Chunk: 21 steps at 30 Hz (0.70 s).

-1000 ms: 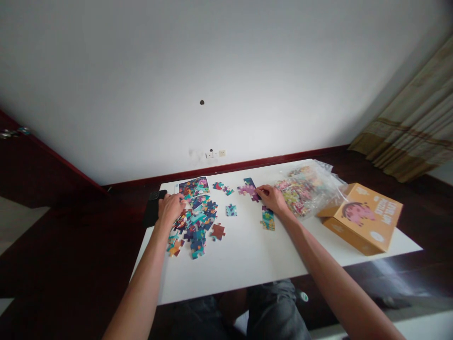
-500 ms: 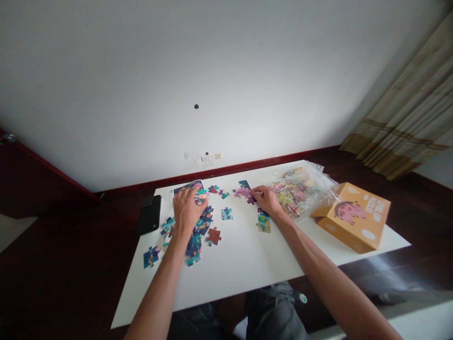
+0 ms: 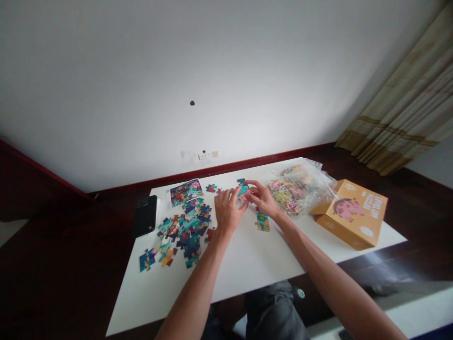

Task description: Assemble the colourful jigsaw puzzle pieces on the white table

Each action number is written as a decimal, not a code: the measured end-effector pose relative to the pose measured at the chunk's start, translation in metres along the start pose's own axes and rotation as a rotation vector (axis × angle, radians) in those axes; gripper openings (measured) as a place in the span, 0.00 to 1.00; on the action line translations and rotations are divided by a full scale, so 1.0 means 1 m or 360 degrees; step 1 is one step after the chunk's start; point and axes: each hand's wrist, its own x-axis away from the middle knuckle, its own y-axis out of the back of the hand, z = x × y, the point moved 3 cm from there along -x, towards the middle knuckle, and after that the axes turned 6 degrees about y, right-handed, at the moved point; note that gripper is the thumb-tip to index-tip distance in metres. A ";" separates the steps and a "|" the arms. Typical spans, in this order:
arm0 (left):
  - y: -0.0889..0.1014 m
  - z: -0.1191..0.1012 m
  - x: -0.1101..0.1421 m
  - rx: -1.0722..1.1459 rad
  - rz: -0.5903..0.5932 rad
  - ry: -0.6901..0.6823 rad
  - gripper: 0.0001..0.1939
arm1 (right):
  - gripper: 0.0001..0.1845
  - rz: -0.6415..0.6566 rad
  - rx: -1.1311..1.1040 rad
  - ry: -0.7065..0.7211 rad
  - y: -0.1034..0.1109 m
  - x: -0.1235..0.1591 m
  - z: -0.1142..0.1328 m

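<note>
And here we have the teal jigsaw piece [image 3: 242, 190] up on the desk [image 3: 255, 269], right between both grips, the right grip [image 3: 260, 199] just nearer than the left grip [image 3: 229, 211], fingers curled in, though we can't tell its long axis or whether either grip is clamped on it

**Bare arms, dark grey legwear**

The person seated at the near side of the table has a bare left forearm [image 3: 193, 293] and a bare right forearm [image 3: 329, 278], both lean and uncovered up to the wrist. The left hand [image 3: 228, 212] and right hand [image 3: 262, 198] are bare too, with slim fingers. Below the table's near edge, loose dark grey trousers [image 3: 272, 311] of a creased, denim-like cloth show. By the right leg sits a small white-and-green spot [image 3: 300, 293], too small to tell whether it's clothing.
</note>
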 end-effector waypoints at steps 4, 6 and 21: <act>-0.012 0.008 0.005 0.0018 0.0133 0.0028 0.33 | 0.25 -0.0143 0.0000 -0.0008 0.004 0.000 -0.009; -0.011 0.014 0.004 0.0063 0.0130 0.0052 0.34 | 0.23 -0.0165 0.0156 0.0010 0.008 0.000 -0.010; -0.018 0.024 0.004 0.0160 0.0309 0.0115 0.08 | 0.26 0.0073 0.0394 -0.0048 0.008 0.001 -0.008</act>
